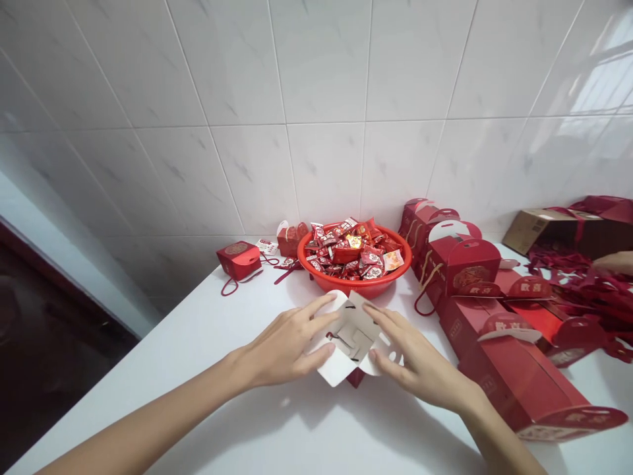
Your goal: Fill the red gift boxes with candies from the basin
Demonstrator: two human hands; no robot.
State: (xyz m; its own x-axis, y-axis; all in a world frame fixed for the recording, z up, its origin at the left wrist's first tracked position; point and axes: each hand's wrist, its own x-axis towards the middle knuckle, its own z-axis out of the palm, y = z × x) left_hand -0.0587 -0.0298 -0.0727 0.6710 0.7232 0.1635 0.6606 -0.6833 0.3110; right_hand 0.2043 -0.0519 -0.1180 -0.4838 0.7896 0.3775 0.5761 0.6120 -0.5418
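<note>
open gift box (352,336), its white inside facing up, stands on the white surface (217,343) just in front of a red basin (363,285) heaped with wrapped sweets (349,251). the left hand (291,340) and right hand (420,359) grip its spread flaps from either side, fingers loosely curved. red boxes (524,376) crowd the right, and a small red box (239,259) sits at the left.

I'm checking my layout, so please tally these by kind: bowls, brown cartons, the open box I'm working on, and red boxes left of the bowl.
Bowl: 1
Carton: 1
Open box: 1
Red boxes left of the bowl: 2, larger box and smaller box
Total: 5
</note>
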